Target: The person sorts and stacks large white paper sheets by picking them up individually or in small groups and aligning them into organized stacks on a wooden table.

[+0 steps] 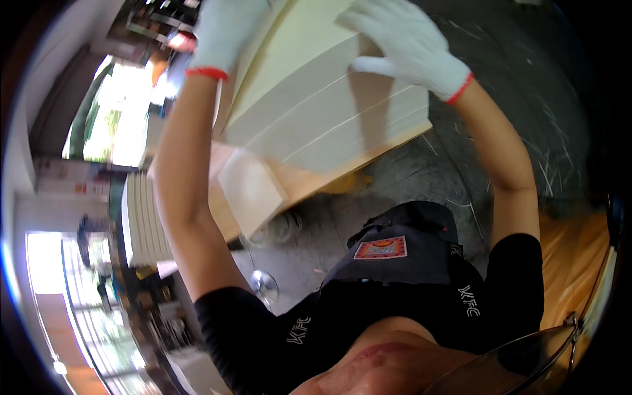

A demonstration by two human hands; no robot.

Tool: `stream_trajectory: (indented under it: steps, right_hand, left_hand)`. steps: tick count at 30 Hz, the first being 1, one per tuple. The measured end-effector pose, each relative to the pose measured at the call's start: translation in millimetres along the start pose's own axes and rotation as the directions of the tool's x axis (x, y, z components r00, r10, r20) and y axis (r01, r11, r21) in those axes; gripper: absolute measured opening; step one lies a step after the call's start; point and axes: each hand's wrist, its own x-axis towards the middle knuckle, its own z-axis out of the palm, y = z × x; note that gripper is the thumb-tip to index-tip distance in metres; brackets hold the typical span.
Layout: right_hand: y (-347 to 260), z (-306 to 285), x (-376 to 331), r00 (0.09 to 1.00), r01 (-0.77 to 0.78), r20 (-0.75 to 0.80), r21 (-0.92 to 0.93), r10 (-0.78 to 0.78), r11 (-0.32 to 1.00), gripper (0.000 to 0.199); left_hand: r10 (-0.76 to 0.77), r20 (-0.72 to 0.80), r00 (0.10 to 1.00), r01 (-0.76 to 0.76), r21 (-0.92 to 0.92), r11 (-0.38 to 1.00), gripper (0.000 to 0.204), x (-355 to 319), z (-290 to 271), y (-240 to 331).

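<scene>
A large stack of cream-white sheets or boards in several thick layers lies on a wooden tabletop. My right hand, in a white knitted glove with a red cuff, is at the stack's upper right edge. Its fingers stretch over the top face and its thumb points out along the side. At the left edge of the stack is my left hand, gloved the same way. The picture's upper border cuts off its fingers, so their grip is hidden.
A smaller white block stands at the near left of the tabletop. Further left is another white layered stack. Below the table lies a grey scuffed floor; orange-brown sheeting hangs or lies at the right.
</scene>
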Motion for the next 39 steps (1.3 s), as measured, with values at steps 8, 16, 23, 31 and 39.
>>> stream_trajectory:
  steps: [8,16,23,31,39]
  right_hand:
    - [-4.1,-7.5,0.4,1.0,0.027,0.002,-0.032,-0.027,0.999,0.06]
    - [39.2,-22.4,-10.7,0.995,0.031,0.096,-0.194,-0.012,0.98,0.063]
    - [76.6,-55.5,-33.7,0.99,0.018,0.141,-0.227,0.015,0.974,0.071]
    - [-172.8,34.3,1.5,0.963,0.249,0.031,0.258,-0.266,0.933,0.06]
    - [-191.9,109.4,-11.0,0.963,-0.255,0.205,0.907,0.176,0.336,0.05]
  left_hand:
    - [-0.502,-0.412,0.761,-0.003,-0.775,0.632,0.042,-30.3,-103.0,-154.4]
    - [-0.707,-0.372,0.601,-0.196,-0.927,0.321,0.052,-122.1,-83.8,-180.6]
    - [-0.84,-0.259,0.476,-0.282,-0.95,0.133,0.055,-163.2,-12.6,-180.6]
    - [-0.907,-0.176,0.384,-0.337,-0.941,0.04,0.052,-229.9,46.6,-68.7]
    - [-0.619,-0.547,0.563,0.03,-0.735,0.678,0.056,-233.8,20.3,-67.8]
